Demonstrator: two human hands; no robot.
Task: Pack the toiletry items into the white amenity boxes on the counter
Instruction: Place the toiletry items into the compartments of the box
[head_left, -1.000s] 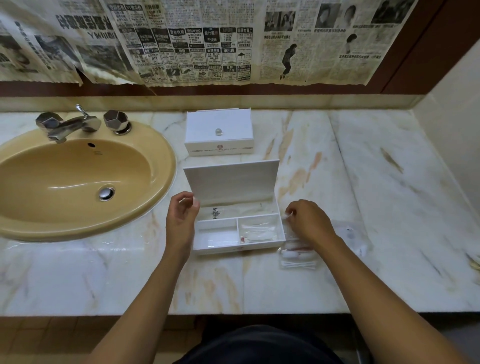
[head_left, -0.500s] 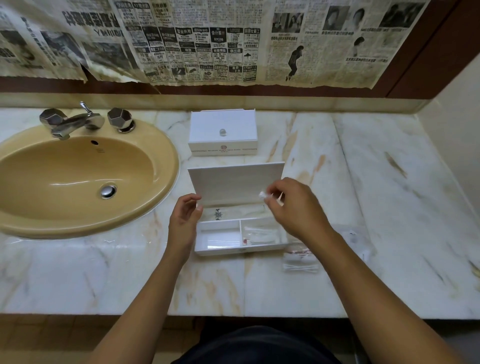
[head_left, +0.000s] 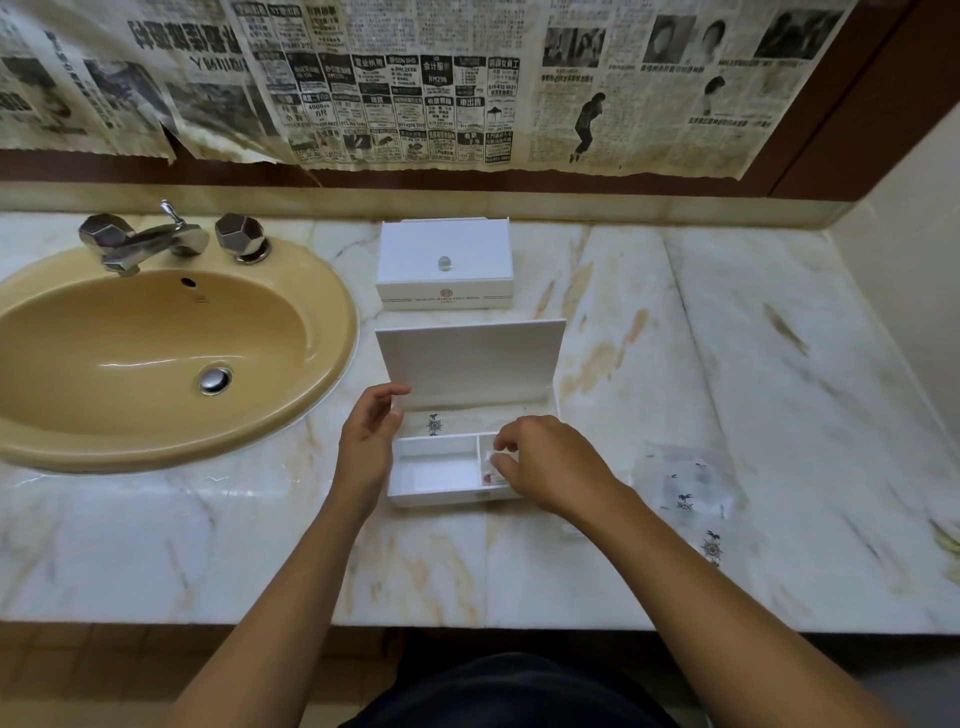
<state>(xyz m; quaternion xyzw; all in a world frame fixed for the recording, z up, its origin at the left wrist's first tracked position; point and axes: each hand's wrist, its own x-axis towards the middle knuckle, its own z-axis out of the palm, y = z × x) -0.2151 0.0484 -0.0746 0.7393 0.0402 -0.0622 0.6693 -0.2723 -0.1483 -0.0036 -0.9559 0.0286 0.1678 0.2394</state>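
An open white amenity box (head_left: 431, 475) sits on the marble counter with its lid (head_left: 470, 358) standing upright. My left hand (head_left: 371, 434) rests against the box's left side, fingers relaxed. My right hand (head_left: 545, 465) hovers over the right front compartment, pinching a small clear packet (head_left: 488, 460) and covering most of that compartment. A logo sachet (head_left: 435, 425) lies in the back compartment. The left front compartment looks bare. A second white box (head_left: 445, 267), closed, with a round knob, stands behind.
A tan sink (head_left: 156, 358) with chrome taps (head_left: 156, 241) fills the left. Clear plastic toiletry packets (head_left: 685, 488) lie on the counter right of the box. Newspaper covers the mirror above. The counter's front edge (head_left: 467, 623) runs just below my forearms.
My right hand picked a small packet off the counter to the right, lifted it before the lid, then lowered it into the box's right front compartment. The left hand stayed at the box's left side.
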